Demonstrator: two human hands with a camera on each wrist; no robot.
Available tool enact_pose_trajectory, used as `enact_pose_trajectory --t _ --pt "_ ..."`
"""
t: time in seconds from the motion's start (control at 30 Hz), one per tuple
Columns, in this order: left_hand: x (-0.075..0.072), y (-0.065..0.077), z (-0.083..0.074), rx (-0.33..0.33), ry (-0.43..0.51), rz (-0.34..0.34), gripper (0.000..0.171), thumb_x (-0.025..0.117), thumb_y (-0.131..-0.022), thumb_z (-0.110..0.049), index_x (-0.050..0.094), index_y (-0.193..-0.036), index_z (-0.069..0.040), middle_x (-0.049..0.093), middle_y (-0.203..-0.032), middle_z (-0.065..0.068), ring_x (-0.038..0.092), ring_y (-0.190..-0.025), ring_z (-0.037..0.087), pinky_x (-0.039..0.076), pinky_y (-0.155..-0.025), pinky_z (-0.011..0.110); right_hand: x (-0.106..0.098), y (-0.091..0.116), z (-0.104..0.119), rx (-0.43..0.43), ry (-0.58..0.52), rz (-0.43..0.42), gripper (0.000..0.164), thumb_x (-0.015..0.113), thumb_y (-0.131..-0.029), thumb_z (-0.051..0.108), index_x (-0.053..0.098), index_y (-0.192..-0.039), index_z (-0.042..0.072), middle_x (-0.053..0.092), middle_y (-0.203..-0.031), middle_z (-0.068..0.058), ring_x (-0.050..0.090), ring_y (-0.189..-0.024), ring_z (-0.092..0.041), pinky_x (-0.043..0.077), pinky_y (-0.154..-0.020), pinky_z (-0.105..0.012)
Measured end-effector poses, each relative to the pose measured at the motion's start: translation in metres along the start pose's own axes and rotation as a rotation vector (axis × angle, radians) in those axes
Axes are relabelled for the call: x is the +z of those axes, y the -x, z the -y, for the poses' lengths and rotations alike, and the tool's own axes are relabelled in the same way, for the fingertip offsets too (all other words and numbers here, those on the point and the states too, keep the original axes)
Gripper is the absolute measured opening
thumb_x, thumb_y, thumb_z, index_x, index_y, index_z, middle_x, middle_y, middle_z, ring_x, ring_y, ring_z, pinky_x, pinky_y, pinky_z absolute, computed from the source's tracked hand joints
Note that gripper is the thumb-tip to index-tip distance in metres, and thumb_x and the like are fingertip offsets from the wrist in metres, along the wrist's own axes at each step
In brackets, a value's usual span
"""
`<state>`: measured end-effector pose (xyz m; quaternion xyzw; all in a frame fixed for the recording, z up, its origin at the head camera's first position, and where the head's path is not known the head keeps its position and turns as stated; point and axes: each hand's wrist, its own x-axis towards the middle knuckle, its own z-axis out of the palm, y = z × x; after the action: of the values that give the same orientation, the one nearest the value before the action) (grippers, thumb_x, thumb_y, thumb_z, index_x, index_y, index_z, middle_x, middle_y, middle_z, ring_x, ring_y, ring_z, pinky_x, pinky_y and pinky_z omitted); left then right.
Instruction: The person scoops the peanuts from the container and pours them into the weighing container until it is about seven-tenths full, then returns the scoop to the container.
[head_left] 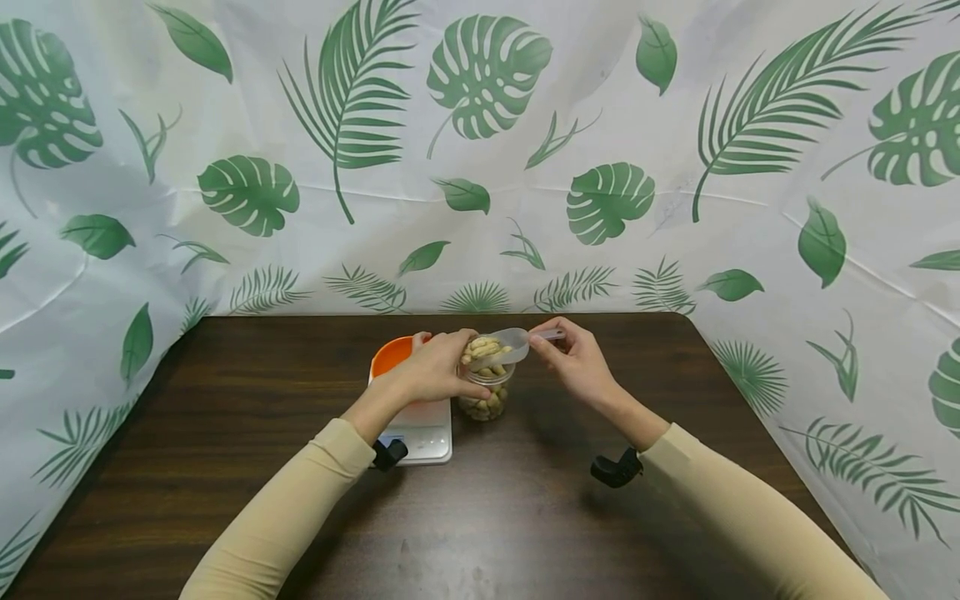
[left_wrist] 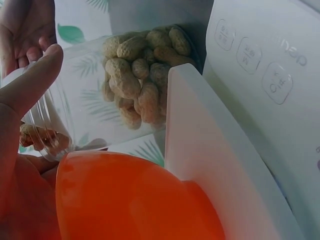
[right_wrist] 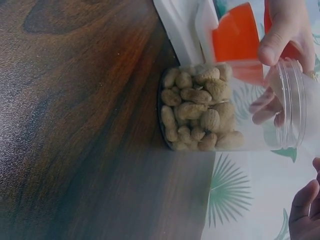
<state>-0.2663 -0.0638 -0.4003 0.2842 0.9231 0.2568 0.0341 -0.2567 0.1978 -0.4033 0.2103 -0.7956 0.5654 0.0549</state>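
A clear jar (head_left: pixel 501 377) stands upright on the table, its lower part filled with unshelled peanuts (right_wrist: pixel 202 107). My left hand (head_left: pixel 435 368) holds it near the rim, thumb on the near side and fingers behind. At the jar's mouth is a translucent white scoop (head_left: pixel 513 345) with several peanuts in its bowl. My right hand (head_left: pixel 579 364) pinches the scoop's handle between thumb and fingers. An orange bowl (head_left: pixel 386 357) sits behind the left hand, partly hidden by it, on a white kitchen scale (head_left: pixel 431 447).
The dark wooden table (head_left: pixel 480 525) ends at a wall of leaf-printed white cloth (head_left: pixel 510 208). The scale's buttons (left_wrist: pixel 248 55) face the near side. Black wrist cameras (head_left: pixel 617 468) hang under both forearms.
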Motion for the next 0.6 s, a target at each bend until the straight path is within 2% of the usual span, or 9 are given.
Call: enact_pose_trajectory --t 0.13,0.23,0.37,0.5,0.6 --pt "0.0 0.0002 0.0004 0.003 0.005 -0.001 0.077 0.089 -0.077 -0.051 0.054 -0.136 -0.015 0.066 -0.112 -0.008 0.06 -0.107 0.014 0.022 -0.104 0.06 -0.001 0.0011 0.0002 0.009 -0.01 -0.011 0.019 0.063 -0.104 0.012 0.067 -0.114 -0.004 0.06 -0.086 -0.011 0.055 -0.07 -0.029 0.051 -0.062 -0.027" --pt "0.0 -0.0001 0.0008 0.003 0.002 -0.002 0.077 0.089 -0.077 -0.051 0.054 -0.135 -0.015 0.066 -0.111 -0.008 0.06 -0.106 0.014 0.022 -0.104 0.06 -0.0008 0.0017 0.0003 0.014 -0.017 -0.021 0.019 0.063 -0.104 0.012 0.067 -0.114 -0.004 0.062 -0.086 -0.008 0.056 -0.07 -0.023 0.051 -0.063 -0.026" --pt "0.0001 -0.0003 0.0013 0.005 0.006 0.001 0.077 0.089 -0.077 -0.051 0.054 -0.136 -0.015 0.067 -0.11 -0.007 0.06 -0.105 0.014 0.021 -0.104 0.061 -0.0013 0.003 -0.0014 0.01 -0.024 -0.028 0.02 0.062 -0.105 0.012 0.066 -0.114 -0.005 0.063 -0.086 -0.008 0.058 -0.071 -0.022 0.052 -0.065 -0.027" --pt "-0.0001 -0.0003 0.0012 0.008 0.011 0.008 0.077 0.089 -0.077 -0.051 0.054 -0.135 -0.015 0.068 -0.107 -0.004 0.06 -0.102 0.014 0.021 -0.104 0.062 -0.002 0.0053 -0.0032 0.005 -0.035 -0.038 0.02 0.061 -0.105 0.01 0.066 -0.115 -0.005 0.062 -0.088 -0.018 0.059 -0.074 -0.025 0.052 -0.066 -0.031" --pt "-0.0002 -0.0008 0.0011 0.01 0.006 0.006 0.076 0.089 -0.077 -0.051 0.054 -0.135 -0.015 0.067 -0.108 -0.006 0.06 -0.101 0.013 0.021 -0.104 0.061 -0.0016 0.0062 -0.0043 0.002 -0.048 -0.049 0.02 0.061 -0.105 0.01 0.066 -0.115 -0.006 0.062 -0.088 -0.02 0.058 -0.074 -0.024 0.051 -0.066 -0.032"
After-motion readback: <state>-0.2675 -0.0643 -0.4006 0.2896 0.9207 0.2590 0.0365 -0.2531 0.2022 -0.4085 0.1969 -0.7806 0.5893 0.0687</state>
